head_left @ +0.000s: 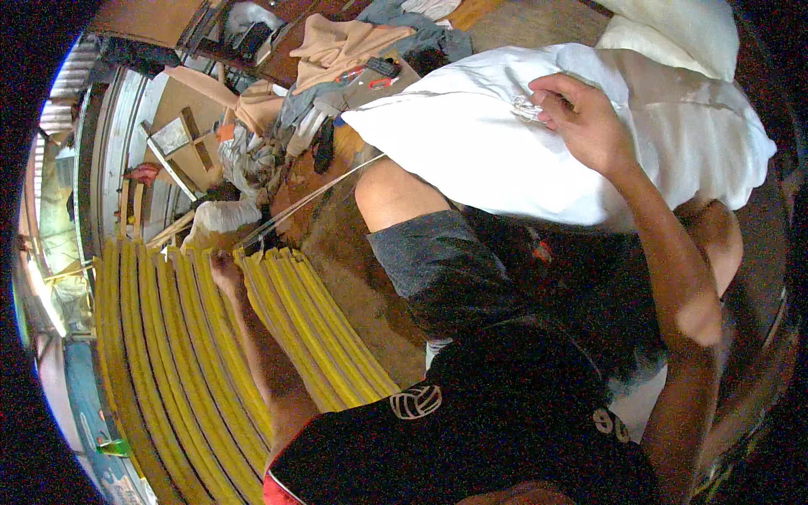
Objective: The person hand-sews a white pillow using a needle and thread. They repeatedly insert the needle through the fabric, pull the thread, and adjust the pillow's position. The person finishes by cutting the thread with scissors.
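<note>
A large, stuffed white cloth bundle [471,143], like a pillow or filled sack, lies across my knees. Over its top, my right hand [581,118] is closed, thumb and fingers curled together beside a small crumpled whitish bit of material [527,106]. Whether that bit is thread or gathered cloth is too small to tell. My left hand [225,268] is low at the far end of a yellow slatted surface [168,337]; its fingers are dark and hard to make out. Thin pale strings [311,195] stretch from near that hand toward the bundle's left corner.
Farther back, peach cloth [345,46] and grey-blue cloth lie heaped near red-handled tools [380,82]. A wooden frame [175,150] and crumpled fabric stand at the left. More white stuffed cloth [673,29] is beyond the bundle. Brown floor [353,278] shows beside my leg.
</note>
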Demonstrator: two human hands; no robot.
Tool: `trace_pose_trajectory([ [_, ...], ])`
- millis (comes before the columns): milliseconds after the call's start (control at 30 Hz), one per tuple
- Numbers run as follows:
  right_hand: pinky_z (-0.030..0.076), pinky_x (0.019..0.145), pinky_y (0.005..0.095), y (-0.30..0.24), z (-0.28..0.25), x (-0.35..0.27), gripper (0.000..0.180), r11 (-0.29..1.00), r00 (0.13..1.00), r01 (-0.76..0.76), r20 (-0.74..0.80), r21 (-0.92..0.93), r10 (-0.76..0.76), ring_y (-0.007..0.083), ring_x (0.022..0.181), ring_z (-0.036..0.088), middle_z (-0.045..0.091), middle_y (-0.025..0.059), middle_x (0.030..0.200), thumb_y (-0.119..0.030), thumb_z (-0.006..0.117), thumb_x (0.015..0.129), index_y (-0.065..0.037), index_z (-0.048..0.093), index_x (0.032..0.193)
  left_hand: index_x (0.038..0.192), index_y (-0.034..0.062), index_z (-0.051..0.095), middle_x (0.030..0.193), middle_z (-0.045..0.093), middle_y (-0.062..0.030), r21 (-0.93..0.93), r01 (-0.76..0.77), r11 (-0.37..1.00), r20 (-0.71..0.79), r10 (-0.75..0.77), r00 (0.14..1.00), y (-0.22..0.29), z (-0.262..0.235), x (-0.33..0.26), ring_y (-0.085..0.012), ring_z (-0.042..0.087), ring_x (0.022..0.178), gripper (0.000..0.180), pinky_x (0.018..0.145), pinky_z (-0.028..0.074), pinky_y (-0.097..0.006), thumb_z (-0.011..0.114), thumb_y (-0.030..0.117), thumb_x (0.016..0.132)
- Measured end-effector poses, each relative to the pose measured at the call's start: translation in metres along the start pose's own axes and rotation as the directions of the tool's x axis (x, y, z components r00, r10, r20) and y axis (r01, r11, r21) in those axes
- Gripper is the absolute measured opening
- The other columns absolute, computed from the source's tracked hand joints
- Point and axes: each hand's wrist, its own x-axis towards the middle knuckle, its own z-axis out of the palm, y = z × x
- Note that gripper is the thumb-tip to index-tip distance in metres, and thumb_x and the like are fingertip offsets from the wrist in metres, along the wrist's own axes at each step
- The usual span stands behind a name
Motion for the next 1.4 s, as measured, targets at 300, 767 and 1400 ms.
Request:
trace_pose_trajectory([
  [300,0.053,0.079,0.0314,-0.019,0.0,-0.003,0.021,0.998,1.0,-0.014,-0.004,-0.061,0.014,0.0167,0.089,0.065,0.068,0.0096,0.099,-0.012,0.063,0.095,-0.001,0.067,0.112,0.121,0.0004,0.061,0.066,0.049,0.0024,-0.471,0.764,0.441,0.588,-0.49,0.644,-0.044,-0.025,-0.105,-0.0052,0.041,0.051,0.026,0.046,0.035,-0.024,0.057,0.015,0.1],
  [767,0.052,0.069,0.0361,-0.009,0.008,-0.002,0.022,0.991,0.968,0.095,-0.24,0.095,-0.07,0.0269,0.073,0.068,0.068,0.014,0.082,-0.023,0.062,0.094,-0.003,0.069,0.097,0.119,-0.0002,0.065,0.114,0.066,-0.018,-0.583,-0.286,0.761,0.244,0.5,0.831,0.427,0.115,-0.118,-0.0296,0.065,0.097,0.035,0.086,0.052,-0.034,0.073,0.015,0.088],
  [1400,0.054,0.073,0.0277,-0.054,-0.072,-0.02,0.018,0.994,0.981,-0.04,-0.192,-0.099,0.02,0.0124,0.081,0.063,0.067,0.0053,0.09,-0.012,0.059,0.095,-0.002,0.067,0.108,0.108,-0.0018,0.068,0.072,0.057,0.0024,-0.608,0.398,0.687,0.608,0.08,0.79,0.367,0.109,-0.117,-0.0061,0.05,0.064,0.023,0.058,0.04,-0.021,0.06,0.018,0.101],
])
